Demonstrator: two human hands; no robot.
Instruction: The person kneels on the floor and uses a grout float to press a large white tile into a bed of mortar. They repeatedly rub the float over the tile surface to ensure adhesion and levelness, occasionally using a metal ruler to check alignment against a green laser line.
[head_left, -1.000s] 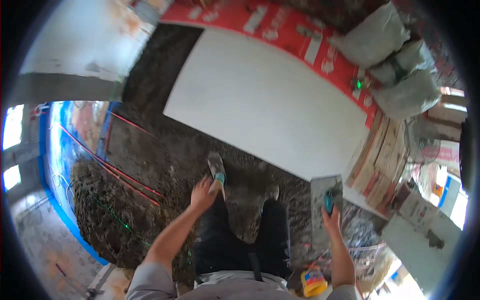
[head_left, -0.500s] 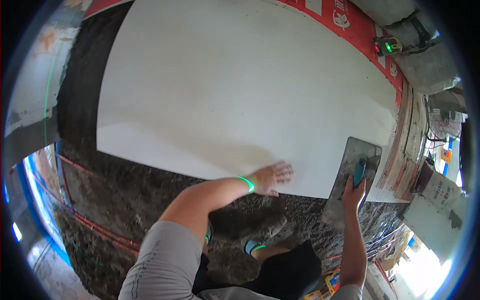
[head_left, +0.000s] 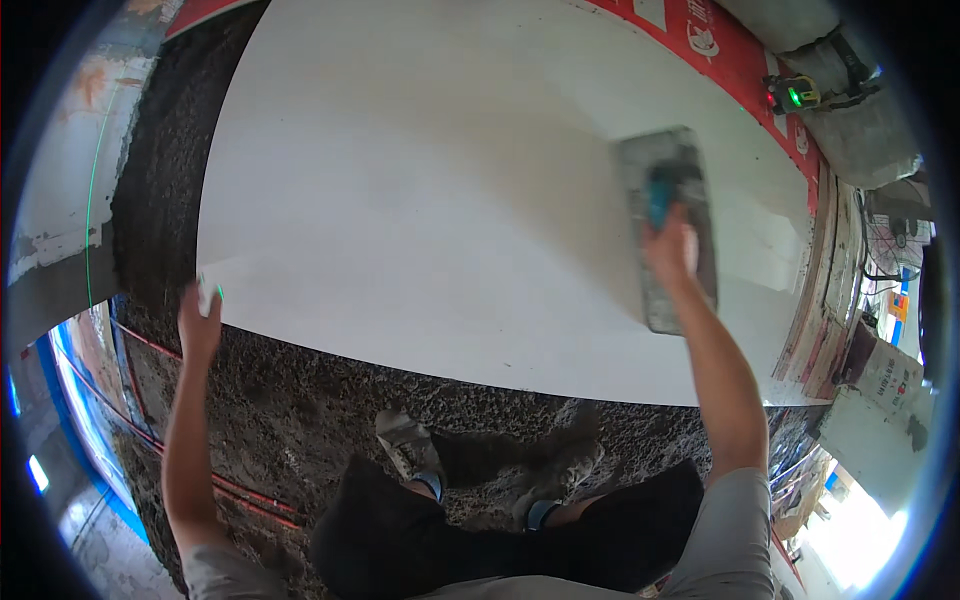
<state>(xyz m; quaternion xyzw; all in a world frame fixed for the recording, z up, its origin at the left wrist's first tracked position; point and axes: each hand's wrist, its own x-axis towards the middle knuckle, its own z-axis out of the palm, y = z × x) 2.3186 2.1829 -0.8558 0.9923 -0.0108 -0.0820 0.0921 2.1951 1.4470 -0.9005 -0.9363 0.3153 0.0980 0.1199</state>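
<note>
A large white slab (head_left: 430, 230) lies across the middle of the view. Over its right part my right hand (head_left: 672, 240) is closed round the teal handle of a grey rectangular float (head_left: 664, 305), which is slightly blurred. Whether the float touches the slab I cannot tell. At the slab's near left corner is my left hand (head_left: 199, 320), its fingers and thumb curled round a small bright white patch. That patch may be the corner itself or a separate piece; it does not show clearly. A green light line crosses there.
Dark, rough mortar (head_left: 290, 400) borders the slab's near and left sides, under my feet. Red pipes (head_left: 250, 497) run along the lower left. A laser level (head_left: 793, 95) with a green light stands at the back right, beside red printed board (head_left: 720, 50) and grey bags (head_left: 850, 140).
My left hand has moved from the slab's near edge out to its left corner. My right hand has carried the float away from the near right edge, further over the slab.
</note>
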